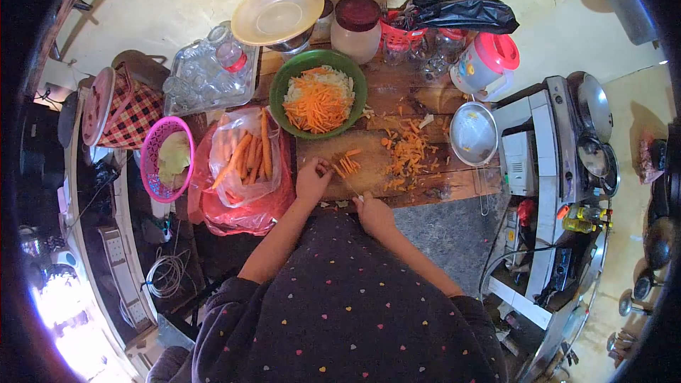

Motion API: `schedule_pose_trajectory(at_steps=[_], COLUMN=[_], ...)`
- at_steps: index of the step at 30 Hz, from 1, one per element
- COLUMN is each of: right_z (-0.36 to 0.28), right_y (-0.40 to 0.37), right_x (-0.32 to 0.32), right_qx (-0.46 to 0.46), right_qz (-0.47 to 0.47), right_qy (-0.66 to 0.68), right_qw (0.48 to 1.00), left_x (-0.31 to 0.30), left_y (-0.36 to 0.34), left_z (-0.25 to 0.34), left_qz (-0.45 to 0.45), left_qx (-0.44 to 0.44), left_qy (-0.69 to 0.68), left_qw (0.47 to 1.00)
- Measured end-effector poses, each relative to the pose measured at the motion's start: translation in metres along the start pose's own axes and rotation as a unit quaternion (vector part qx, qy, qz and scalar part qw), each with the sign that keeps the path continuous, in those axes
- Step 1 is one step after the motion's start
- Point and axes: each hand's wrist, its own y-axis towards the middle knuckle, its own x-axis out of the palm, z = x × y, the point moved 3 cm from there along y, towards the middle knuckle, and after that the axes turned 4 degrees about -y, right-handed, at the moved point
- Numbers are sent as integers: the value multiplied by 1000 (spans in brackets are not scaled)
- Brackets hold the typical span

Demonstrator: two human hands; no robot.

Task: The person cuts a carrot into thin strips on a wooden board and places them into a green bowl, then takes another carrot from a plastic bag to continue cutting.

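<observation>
On the wooden cutting board lies a small pile of carrot sticks. My left hand is at the pile's left side, fingers curled together; whether a piece is between them is too small to tell. A knife is in my right hand, its thin blade pointing up and left toward the sticks. Behind the board stands a green bowl with shredded carrot over pale shreds. Orange peelings are scattered right of the board.
Whole carrots fill a plastic bag on a red bag at left, beside a pink basket. A tray of glass jars stands behind. A metal strainer and a jug are at right, near the stove.
</observation>
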Motion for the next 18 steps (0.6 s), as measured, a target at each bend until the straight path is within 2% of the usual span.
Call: schedule_pose_trajectory(at_steps=[12, 18], right_z=[1, 4], right_y=[0, 10], right_x=[-1, 12], right_qx=[-8, -10], right_qz=[-19, -31], right_qy=[-11, 12], right_qw=[1000, 999], left_x=[-3, -3], left_y=[-2, 0], left_z=[10, 6], left_qz=[-18, -4], left_qx=[-55, -12], left_qy=[-16, -1], left_qw=[998, 1000])
